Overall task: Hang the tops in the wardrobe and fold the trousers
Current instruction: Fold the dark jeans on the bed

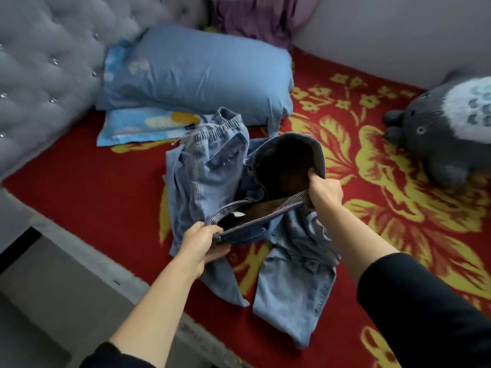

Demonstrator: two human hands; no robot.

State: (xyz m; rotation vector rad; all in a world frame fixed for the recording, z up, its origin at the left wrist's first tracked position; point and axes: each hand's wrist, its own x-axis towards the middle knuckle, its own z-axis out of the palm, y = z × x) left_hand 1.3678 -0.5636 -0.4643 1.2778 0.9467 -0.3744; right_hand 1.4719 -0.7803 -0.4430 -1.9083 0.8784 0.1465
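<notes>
Two pairs of blue denim trousers lie on the red bed cover. I hold the darker pair (pixel 289 160) up by its waistband, which gapes open and shows a dark lining. My left hand (pixel 204 241) grips the near side of that waistband. My right hand (pixel 325 192) grips the far right side. This pair's legs (pixel 292 296) trail down toward me on the bed. A lighter pair with an elastic waistband (pixel 210 166) lies crumpled just to the left, partly beneath the held one.
A blue pillow (pixel 196 73) lies on a patterned pillowcase (pixel 138 126) near the grey tufted headboard (pixel 47 67). A grey plush toy (pixel 446 128) sits at the right. Purple cloth (pixel 257 19) hangs at the back. The bed's grey edge (pixel 87 264) runs along the lower left.
</notes>
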